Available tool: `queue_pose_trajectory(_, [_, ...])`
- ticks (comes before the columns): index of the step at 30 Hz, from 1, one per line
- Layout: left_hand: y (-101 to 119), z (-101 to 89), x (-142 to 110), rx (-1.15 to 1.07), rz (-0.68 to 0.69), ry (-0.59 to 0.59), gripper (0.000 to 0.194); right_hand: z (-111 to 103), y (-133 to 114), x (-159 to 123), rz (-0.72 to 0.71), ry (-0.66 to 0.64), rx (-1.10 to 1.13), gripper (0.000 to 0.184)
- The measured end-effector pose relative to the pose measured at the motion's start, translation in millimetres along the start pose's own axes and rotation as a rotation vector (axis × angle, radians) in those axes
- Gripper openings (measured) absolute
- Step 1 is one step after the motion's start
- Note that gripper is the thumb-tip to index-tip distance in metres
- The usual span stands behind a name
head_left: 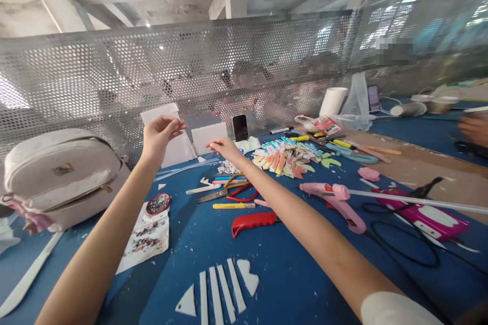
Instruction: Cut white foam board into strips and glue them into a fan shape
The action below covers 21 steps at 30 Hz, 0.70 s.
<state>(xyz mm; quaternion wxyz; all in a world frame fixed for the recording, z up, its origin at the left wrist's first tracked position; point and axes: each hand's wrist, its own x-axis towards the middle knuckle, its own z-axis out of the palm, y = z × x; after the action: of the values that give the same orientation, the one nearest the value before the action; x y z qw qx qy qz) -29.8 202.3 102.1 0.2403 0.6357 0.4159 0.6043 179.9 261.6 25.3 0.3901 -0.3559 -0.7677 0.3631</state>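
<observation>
Both arms reach forward over the blue tabletop. My left hand (162,134) is raised in front of a white board (176,150) that leans on the mesh screen. Its fingers are curled together, and whatever they pinch is too small to make out. Lower and to the right, my right hand (225,149) is closed in a pinch before a smaller white panel (200,134). Anything between those fingertips is also indistinct. Close to me lie several white cut pieces: flat strips (215,292), a triangle (187,302) with a small hole, and a notched piece (248,278).
A white backpack (72,172) stands left. Beyond my right forearm are a pink glue gun (331,193), cables and a magenta box (423,218). Pliers (217,195), a red-handled tool (251,222), a paper-scrap pile (285,155) and a phone (240,127) occupy the middle. Another person's hand (475,129) is far right.
</observation>
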Motion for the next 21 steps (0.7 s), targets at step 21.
queue_pose_trajectory(21, [-16.7, -49.8, -144.3, 0.308, -0.31, -0.16, 0.028, -14.3, -29.9, -24.0, -0.009, -0.425, -0.652, 0.03])
